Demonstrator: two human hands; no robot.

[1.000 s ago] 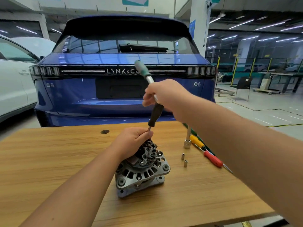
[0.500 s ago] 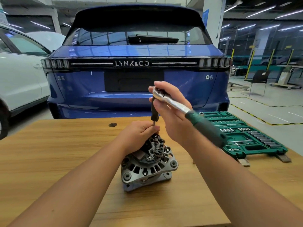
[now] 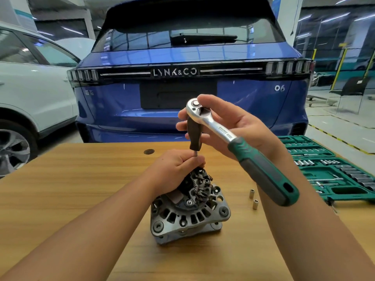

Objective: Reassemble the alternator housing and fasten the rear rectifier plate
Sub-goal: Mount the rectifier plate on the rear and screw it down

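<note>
The grey alternator [image 3: 187, 213] stands on the wooden table [image 3: 60, 189], its dark rectifier plate [image 3: 200, 184] facing up. My left hand [image 3: 178, 169] rests on top of the alternator and pinches the thin metal shaft under a black driver handle [image 3: 194, 136] that stands upright. My right hand [image 3: 227, 124] holds the chrome head of a ratchet wrench [image 3: 239, 142] seated on that black handle. Its green and grey grip slants down to the right. The shaft's tip is hidden by my left fingers.
Two small sockets [image 3: 253, 198] lie on the table right of the alternator. An open green socket case [image 3: 332, 169] sits at the right edge. A blue car [image 3: 192, 78] is parked just behind the table, a white car [image 3: 30, 88] at the left.
The ratchet's grip swung from pointing up and away round to the right and toward me. My left hand stayed on the alternator. The view shifted, bringing the green case in.
</note>
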